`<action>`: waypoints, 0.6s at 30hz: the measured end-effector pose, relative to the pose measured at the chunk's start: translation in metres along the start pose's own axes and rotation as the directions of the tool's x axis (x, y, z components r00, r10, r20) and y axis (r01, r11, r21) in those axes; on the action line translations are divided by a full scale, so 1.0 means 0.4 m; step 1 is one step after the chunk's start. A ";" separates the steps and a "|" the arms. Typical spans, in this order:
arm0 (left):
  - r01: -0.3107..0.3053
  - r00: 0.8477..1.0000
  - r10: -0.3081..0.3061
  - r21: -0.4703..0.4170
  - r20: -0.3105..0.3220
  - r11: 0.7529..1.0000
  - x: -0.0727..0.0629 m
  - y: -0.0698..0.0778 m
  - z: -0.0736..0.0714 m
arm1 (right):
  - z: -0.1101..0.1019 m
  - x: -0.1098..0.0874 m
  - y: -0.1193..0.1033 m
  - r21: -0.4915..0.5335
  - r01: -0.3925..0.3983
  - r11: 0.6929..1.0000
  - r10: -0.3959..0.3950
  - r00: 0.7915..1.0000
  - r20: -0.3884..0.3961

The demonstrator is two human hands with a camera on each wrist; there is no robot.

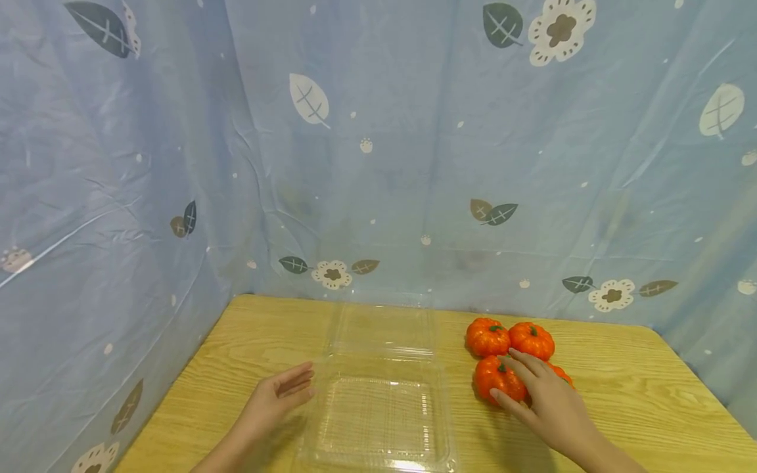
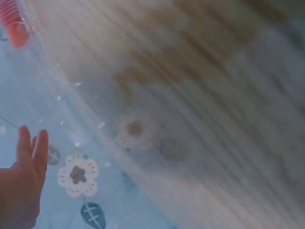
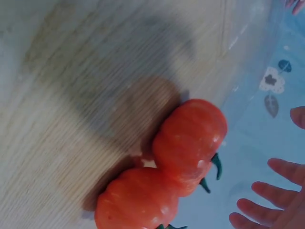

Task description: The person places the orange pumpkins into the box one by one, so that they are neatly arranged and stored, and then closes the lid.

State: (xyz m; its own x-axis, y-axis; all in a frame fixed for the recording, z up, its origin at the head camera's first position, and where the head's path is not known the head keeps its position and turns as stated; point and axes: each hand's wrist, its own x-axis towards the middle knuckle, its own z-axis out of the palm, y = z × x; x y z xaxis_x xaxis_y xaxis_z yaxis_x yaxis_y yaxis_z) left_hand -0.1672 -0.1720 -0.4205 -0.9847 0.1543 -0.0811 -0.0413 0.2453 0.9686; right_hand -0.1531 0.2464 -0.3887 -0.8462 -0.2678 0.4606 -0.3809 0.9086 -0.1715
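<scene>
Small orange-red toy pumpkins with green stems, several in all, stand grouped on the right of the table. Over the front pumpkin (image 1: 492, 378) my right hand (image 1: 552, 404) reaches with fingers spread, overlapping it in the head view and partly hiding another pumpkin (image 1: 562, 374). In the right wrist view the fingers (image 3: 267, 214) stand out straight, apart from the two pumpkins (image 3: 190, 136) seen there. A clear plastic box (image 1: 378, 424) lies in front of me, its lid (image 1: 384, 325) folded back. Beside its left wall is my left hand (image 1: 280, 397), fingers extended, holding nothing.
Two more pumpkins, a left one (image 1: 487, 337) and a right one (image 1: 532, 341), sit at the back of the group. Everything rests on a wood-grain table (image 1: 254, 328). A blue curtain (image 1: 402, 184) with leaves and flowers hangs behind it and along the left side.
</scene>
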 end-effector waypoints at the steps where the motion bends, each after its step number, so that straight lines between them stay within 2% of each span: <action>1: 0.011 1.000 -0.011 -0.009 0.013 1.000 0.002 -0.001 -0.002 | 0.002 0.004 0.004 0.004 -0.017 1.000 0.017 1.000 0.011; 5: 0.078 0.996 -0.074 -0.101 0.042 0.992 0.011 -0.005 -0.005 | 0.012 0.014 0.020 0.007 -0.069 0.998 0.069 0.996 0.057; 10: 0.154 0.988 -0.144 -0.219 0.058 0.964 0.021 -0.019 -0.008 | 0.028 0.020 0.036 -0.002 -0.112 0.994 0.111 0.987 0.118; 15: 0.202 0.979 -0.189 -0.238 0.076 0.950 0.024 -0.029 -0.007 | 0.045 0.024 0.046 0.019 -0.141 0.990 0.136 0.977 0.167; 18: 0.209 0.976 -0.188 -0.224 0.110 0.952 0.024 -0.029 -0.007 | 0.052 0.027 0.048 0.022 -0.154 0.988 0.147 0.972 0.184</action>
State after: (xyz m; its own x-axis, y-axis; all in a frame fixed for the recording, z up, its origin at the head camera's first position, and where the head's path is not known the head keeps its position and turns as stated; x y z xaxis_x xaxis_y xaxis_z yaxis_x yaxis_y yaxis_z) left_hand -0.1766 -0.1760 -0.4318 -0.9345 0.2098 -0.2875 -0.2831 0.0513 0.9577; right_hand -0.1774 0.2543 -0.4053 -0.9471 -0.1854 0.2618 -0.2541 0.9317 -0.2595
